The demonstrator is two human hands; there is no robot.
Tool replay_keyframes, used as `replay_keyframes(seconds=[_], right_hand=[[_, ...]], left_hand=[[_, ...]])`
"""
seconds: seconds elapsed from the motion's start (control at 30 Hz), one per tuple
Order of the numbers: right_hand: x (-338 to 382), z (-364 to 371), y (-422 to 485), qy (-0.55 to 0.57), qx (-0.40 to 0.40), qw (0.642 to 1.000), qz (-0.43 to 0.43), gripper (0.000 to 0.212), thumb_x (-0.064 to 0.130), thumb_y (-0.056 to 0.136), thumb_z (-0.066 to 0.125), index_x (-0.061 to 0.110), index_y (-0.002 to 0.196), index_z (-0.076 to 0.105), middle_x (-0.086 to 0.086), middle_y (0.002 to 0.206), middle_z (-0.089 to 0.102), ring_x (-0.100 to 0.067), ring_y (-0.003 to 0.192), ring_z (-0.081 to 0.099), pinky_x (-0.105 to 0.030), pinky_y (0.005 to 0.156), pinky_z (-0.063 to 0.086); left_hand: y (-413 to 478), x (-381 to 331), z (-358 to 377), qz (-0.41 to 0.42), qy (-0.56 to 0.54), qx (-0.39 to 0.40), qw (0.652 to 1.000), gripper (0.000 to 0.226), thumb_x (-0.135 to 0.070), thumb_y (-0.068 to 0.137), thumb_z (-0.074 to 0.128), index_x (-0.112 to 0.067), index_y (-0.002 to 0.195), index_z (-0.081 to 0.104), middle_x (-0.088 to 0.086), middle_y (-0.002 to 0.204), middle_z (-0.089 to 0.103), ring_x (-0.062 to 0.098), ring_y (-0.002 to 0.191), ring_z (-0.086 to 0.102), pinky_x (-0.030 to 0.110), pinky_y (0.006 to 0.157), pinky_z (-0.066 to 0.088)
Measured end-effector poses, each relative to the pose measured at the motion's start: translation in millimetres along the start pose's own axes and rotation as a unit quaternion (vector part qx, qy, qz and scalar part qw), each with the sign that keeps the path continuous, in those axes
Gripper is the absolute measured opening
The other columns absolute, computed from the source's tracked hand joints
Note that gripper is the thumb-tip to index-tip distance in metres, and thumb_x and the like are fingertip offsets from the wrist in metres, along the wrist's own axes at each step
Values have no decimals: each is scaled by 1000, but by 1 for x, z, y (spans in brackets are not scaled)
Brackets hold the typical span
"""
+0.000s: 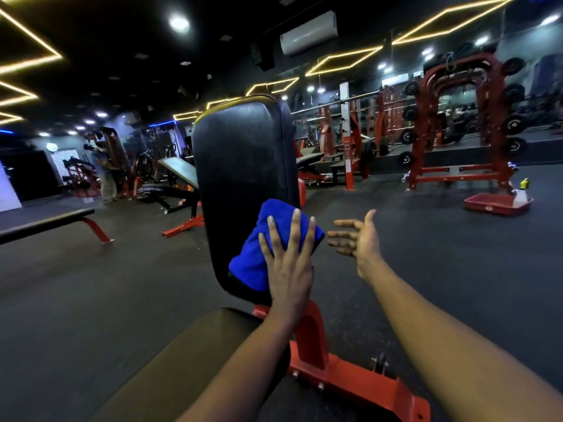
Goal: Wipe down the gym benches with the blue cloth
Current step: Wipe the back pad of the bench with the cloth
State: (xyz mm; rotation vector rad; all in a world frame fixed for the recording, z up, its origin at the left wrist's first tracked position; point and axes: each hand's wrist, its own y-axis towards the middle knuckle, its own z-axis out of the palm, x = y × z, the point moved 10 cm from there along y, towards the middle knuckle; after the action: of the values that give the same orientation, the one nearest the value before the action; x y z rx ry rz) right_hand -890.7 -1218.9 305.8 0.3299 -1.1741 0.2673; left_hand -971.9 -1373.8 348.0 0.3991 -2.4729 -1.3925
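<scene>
Overall illumination is dim. All light comes from overhead on the black ceiling [122,74]: thin yellow LED strips [344,60] laid in diamond outlines, round white recessed spotlights [179,23] that bloom with glare, and a short blue strip light [161,125] at far left. The black padded upright backrest [243,153] carries a dull grey sheen. The dark rubber floor [426,263] shows only soft, diffuse shading. The folded blue microfibre cloth [259,254] renders saturated. Far-left background detail is smeared by blur; the red steel weight rack [457,123] is soft. Wide-angle distortion bows lines toward the frame edges
</scene>
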Motion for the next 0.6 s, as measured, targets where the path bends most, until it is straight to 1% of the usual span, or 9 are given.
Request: replay_keyframes(seconds=[0.07, 0.13, 0.17, 0.23, 0.3, 0.37, 0.43, 0.53, 0.6], right_hand=[[-1, -3, -3, -8, -1, 1000, 1, 86, 66, 98, 5, 6, 106, 67, -19, 95, 73, -29, 79, 70, -32, 66, 50], [4, 1, -7, -25, 5, 1000, -11, 83, 65, 99, 9, 7, 104, 68, -19, 95, 74, -31, 82, 71, -32, 65, 51], [9, 4, -8, -33, 4, 999, -24, 79, 63, 100, 12, 7, 101, 68, -18, 95, 74, -31, 82, 71, -33, 66, 51], [17, 13, -13, -53, 6, 997, -48, 68, 57, 103, 21, 9, 96, 69, -16, 93, 74, -29, 81, 71, -34, 67, 51], [23, 27, -23, -73, 34, 995, -62, 55, 49, 104, 32, 9, 93, 68, -13, 87, 73, -26, 75, 69, -34, 66, 50], [27, 40, -38, -115, 77, 987, -81, 44, 43, 102, 43, 9, 89, 68, -7, 81, 69, -19, 70, 63, -30, 64, 46], [24, 55, -55, -178, 144, 969, -96, 31, 38, 98, 55, 11, 89, 68, 1, 82, 68, -10, 75, 61, -25, 68, 45], [12, 76, -77, -269, 222, 932, -98, 13, 24, 88, 72, 13, 92, 66, 0, 87, 69, -10, 80, 63, -27, 72, 49], [17, 76, -85, -334, 191, 914, -131, 13, 12, 83, 74, 13, 93, 66, -3, 90, 71, -17, 85, 65, -32, 77, 52]], left_hand=[[-25, -6, 13, 84, 34, 16, 996, 80, -17, 80, 60, -22, 154, 29, 3, 164, 13, 45, 148, 3, 65, 114, 15], [-48, -5, 25, 148, 45, 47, 987, 83, -19, 78, 68, -21, 153, 31, 2, 164, 13, 40, 149, 4, 62, 115, 16], [-48, -3, 24, 150, 27, 57, 987, 89, -20, 75, 71, -22, 153, 29, 0, 164, 14, 37, 150, 4, 60, 116, 15], [-35, 3, 5, 108, -64, 53, 991, 97, -20, 71, 72, -20, 155, 24, -3, 164, 12, 30, 151, 4, 58, 118, 16], [-24, 10, -18, 72, -173, 38, 982, 98, -24, 75, 72, -12, 155, 18, -1, 164, 12, 26, 152, 6, 52, 119, 17], [-26, 15, -30, 72, -245, 39, 966, 100, -34, 82, 71, -4, 155, 10, 3, 164, 10, 23, 151, 9, 45, 121, 15], [-32, 23, -37, 76, -312, 51, 946, 102, -40, 85, 68, 1, 154, 5, 6, 164, 7, 21, 151, 10, 38, 122, 15], [-41, 31, -40, 54, -421, 105, 899, 95, -29, 90, 60, -1, 154, -3, 5, 165, 0, 16, 152, 4, 28, 122, 9], [-44, 45, -43, 14, -470, 103, 877, 88, -10, 88, 56, -11, 156, 1, 0, 164, 8, 17, 149, 19, 30, 120, 19]])
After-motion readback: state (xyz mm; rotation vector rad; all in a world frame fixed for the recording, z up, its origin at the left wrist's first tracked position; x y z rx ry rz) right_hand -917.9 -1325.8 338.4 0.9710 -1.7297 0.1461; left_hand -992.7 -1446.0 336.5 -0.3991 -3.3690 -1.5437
